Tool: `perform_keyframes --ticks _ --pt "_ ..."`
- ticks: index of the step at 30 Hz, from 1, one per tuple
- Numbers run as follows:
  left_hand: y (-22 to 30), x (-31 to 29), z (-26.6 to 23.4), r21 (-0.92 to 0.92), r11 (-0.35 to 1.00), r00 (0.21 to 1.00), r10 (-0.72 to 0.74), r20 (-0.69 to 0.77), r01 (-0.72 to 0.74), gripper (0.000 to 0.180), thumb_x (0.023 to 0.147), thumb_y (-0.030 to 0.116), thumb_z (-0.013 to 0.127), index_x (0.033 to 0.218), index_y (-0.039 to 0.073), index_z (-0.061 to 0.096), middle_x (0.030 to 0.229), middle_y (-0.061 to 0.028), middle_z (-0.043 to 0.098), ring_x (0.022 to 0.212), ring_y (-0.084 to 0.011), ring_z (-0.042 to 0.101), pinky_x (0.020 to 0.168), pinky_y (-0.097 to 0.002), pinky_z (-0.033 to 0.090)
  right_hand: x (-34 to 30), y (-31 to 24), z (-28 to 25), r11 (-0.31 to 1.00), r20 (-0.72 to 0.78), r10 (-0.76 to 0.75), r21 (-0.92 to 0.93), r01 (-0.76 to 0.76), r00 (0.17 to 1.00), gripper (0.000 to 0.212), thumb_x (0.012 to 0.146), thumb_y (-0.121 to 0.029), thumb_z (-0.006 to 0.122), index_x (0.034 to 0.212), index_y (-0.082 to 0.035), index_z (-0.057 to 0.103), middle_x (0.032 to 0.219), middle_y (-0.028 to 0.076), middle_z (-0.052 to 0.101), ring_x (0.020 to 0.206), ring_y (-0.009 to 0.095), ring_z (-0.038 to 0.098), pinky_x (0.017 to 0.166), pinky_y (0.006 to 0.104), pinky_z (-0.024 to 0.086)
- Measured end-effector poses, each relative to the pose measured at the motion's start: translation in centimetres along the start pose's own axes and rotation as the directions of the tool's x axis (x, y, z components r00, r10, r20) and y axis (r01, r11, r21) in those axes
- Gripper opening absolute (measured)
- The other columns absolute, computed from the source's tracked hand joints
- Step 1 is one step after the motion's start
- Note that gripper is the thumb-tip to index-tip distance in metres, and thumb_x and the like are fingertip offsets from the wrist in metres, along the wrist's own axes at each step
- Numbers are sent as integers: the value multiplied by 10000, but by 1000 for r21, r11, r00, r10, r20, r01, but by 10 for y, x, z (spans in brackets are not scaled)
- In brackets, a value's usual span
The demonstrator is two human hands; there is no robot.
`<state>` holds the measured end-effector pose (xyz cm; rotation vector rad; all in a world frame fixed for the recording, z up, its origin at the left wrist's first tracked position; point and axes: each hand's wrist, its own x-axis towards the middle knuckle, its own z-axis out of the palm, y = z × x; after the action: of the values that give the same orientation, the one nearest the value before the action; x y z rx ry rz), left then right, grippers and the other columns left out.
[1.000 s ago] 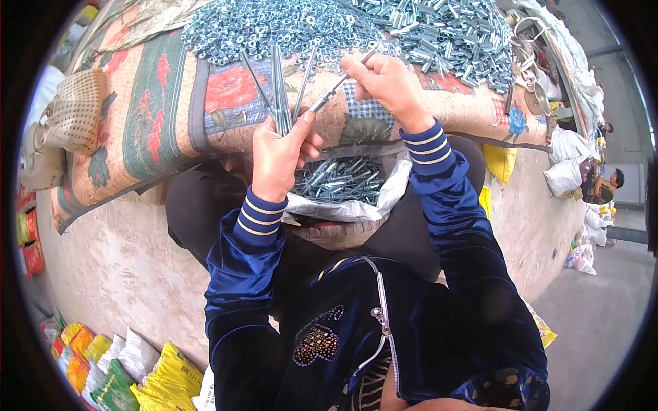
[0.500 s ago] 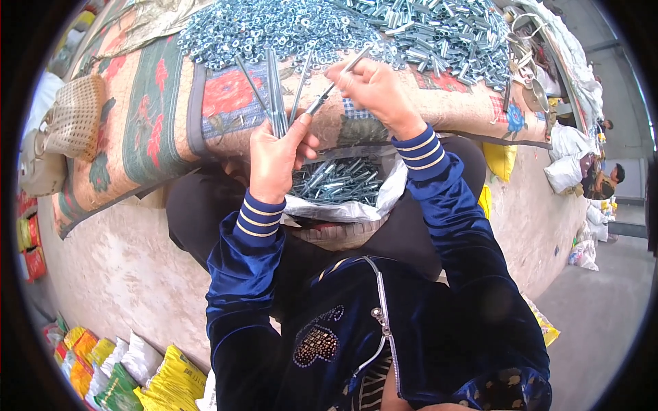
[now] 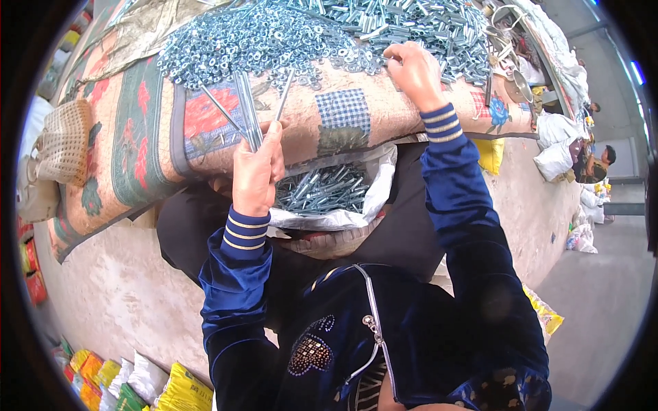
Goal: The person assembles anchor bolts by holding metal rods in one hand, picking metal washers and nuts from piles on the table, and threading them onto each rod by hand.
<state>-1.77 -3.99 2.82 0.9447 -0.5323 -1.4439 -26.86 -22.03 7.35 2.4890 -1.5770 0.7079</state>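
My left hand [image 3: 256, 172] is closed around several long thin metal rods [image 3: 248, 113], which fan out upward from the fist. Out at the near edge of the piles, my right hand [image 3: 418, 74] has its fingers bent and drawn together; what they hold, if anything, is too small to make out. Beside it lie a heap of silvery washers or nuts [image 3: 240, 44] and, farther right, a heap of short metal sleeves [image 3: 439, 34]. Between my legs, a white-lined bag [image 3: 385, 179] holds many metal rod pieces [image 3: 322, 192].
A patterned quilt [image 3: 288, 147] covers the work surface under the heaps. At left stand a woven basket [image 3: 68, 137] and a pale plastic jug [image 3: 38, 198]. Colourful packed sacks [image 3: 181, 390] lie at lower left. White sacks [image 3: 555, 147] and a person [image 3: 603, 164] are off to the right.
My right hand has moved away from the rods to the right, reaching the heaps. The sleeved rod between the hands is out of sight. My left hand has lowered slightly, still gripping rods.
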Motion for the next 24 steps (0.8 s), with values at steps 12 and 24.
perform_keyframes --ticks 12,24 --pt "1 2 2 -96 977 981 -189 35 192 184 884 182 639 967 21 608 598 58 433 443 -20 342 386 -185 224 -4 -8 6 63 448 33 891 -449 893 244 916 -155 584 1116 -17 566 999 81 643 884 168 659 737 236 531" --pt "-3 1 9 -25 974 974 -222 40 223 175 914 207 592 973 42 604 654 51 463 479 -16 357 382 -161 221 -30 -78 -3 126 557 -145 830 -543 818 253 884 -214 634 1011 2 593 842 48 650 737 100 631 659 213 497"
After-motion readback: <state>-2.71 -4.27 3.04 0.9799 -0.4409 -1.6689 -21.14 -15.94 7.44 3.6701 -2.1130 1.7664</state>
